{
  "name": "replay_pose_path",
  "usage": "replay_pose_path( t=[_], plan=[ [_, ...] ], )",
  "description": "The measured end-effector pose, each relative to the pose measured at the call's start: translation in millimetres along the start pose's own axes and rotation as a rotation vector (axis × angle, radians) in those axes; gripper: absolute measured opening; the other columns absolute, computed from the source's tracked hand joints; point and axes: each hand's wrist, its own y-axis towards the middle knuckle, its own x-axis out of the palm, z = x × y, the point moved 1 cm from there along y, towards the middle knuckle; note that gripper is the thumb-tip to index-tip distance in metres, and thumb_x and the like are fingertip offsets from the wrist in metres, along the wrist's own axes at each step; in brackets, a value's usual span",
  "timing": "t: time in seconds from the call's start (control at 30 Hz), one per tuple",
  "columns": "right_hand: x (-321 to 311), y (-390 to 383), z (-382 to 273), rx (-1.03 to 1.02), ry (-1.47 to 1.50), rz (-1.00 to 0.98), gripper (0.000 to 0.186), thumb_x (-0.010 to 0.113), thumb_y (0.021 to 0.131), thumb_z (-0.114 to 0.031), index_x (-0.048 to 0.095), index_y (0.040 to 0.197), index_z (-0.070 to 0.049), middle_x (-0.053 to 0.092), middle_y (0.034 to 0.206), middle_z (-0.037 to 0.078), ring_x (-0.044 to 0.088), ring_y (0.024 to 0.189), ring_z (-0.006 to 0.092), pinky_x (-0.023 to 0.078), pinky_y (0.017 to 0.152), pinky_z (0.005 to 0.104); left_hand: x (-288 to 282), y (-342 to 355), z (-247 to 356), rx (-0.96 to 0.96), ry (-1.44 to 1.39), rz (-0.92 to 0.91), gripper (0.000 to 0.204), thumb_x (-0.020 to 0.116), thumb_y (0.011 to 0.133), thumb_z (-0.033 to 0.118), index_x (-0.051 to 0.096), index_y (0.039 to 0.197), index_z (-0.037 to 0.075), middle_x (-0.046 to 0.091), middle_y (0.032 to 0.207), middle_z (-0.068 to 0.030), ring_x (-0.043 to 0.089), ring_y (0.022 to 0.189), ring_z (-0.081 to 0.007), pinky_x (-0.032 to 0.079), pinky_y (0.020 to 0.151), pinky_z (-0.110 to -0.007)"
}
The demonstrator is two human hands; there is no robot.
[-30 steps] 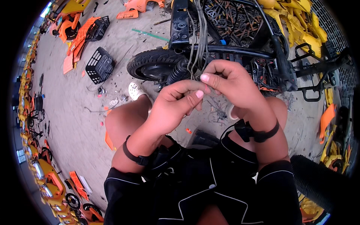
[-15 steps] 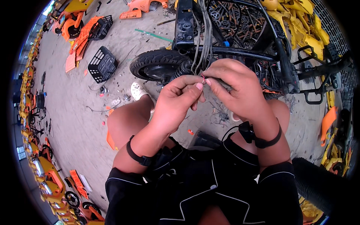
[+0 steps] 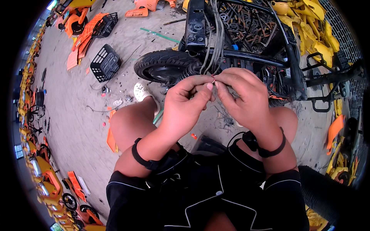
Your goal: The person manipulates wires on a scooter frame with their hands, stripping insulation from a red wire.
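Both my hands meet in front of a black vehicle frame (image 3: 266, 57). My left hand (image 3: 187, 100) pinches a thin red wire (image 3: 213, 79) between thumb and forefinger. From the other side my right hand (image 3: 244, 96) closes its thumb and fingertips on the same wire, close to the left fingertips. The wire's ends are too small to make out. Just behind my fingers hangs a bundle of grey cables (image 3: 217, 38), running down over the frame. A black tyre (image 3: 163, 63) on its wheel lies to the left of the cables.
Rusty metal parts (image 3: 250, 27) are heaped inside the frame. Yellow panels (image 3: 312, 30) pile up at the far right. A black plastic basket (image 3: 105, 63) and orange panels (image 3: 81, 40) lie on the floor at left. Yellow vehicles (image 3: 48, 177) line the left side.
My hands have moved slightly right, still pinching the wire. The frame and cables sit a little farther right and lower in the picture.
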Motion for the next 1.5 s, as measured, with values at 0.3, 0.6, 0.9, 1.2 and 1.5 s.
replay_pose_path(
  t=[0.3,0.6,0.9,1.2,1.5],
  plan=[
    [7.5,-3.0,-5.1,-0.010,-0.039,0.095,0.015,0.078,0.076,-0.004,0.072,0.090,-0.004,0.071,0.090,0.008,0.069,0.083,0.0284,0.057,0.073,0.0386,4.9,-5.1,-3.6,0.151,0.110,0.089,0.018,0.070,0.098,0.005,0.073,0.114,-0.003,0.068,0.087,0.0012,0.054,0.076,-0.0020,0.047,0.068,-0.019],
    [7.6,-2.2,-6.5,0.039,0.038,0.097,0.016,0.078,0.073,-0.001,0.069,0.085,-0.005,0.071,0.089,0.008,0.069,0.082,0.0282,0.057,0.071,0.0358,0.5,-6.1,0.1,0.188,0.140,0.052,0.017,0.069,0.099,0.004,0.072,0.113,-0.004,0.073,0.094,-0.0041,0.063,0.082,-0.0068,0.052,0.075,-0.023],
    [-5.1,2.9,-3.8,0.281,0.350,-0.095,0.011,0.073,0.077,0.003,0.069,0.086,-0.001,0.070,0.085,0.007,0.066,0.074,0.0167,0.054,0.066,0.0294,-3.2,-5.3,3.1,0.085,0.084,-0.005,0.013,0.068,0.097,0.003,0.073,0.108,-0.002,0.062,0.079,0.0051,0.050,0.072,-0.0014,0.043,0.064,-0.020],
    [-10.7,3.7,2.5,0.377,0.551,-0.146,0.008,0.072,0.079,0.005,0.069,0.087,0.001,0.069,0.084,0.005,0.065,0.074,0.0124,0.053,0.068,0.0251,-8.1,-1.6,9.0,0.012,0.078,-0.104,0.013,0.069,0.098,0.006,0.073,0.109,0.000,0.066,0.078,-0.0003,0.060,0.070,-0.0065,0.046,0.062,-0.023],
    [-13.9,0.9,11.6,0.522,0.800,-0.268,0.006,0.072,0.084,0.003,0.070,0.089,0.001,0.069,0.084,0.001,0.063,0.076,0.0067,0.053,0.069,0.0236,-13.0,0.4,14.9,-0.050,-0.010,-0.203,0.013,0.069,0.097,0.006,0.074,0.108,0.003,0.067,0.083,0.0005,0.059,0.071,-0.0048,0.044,0.062,-0.022]
  ],
)
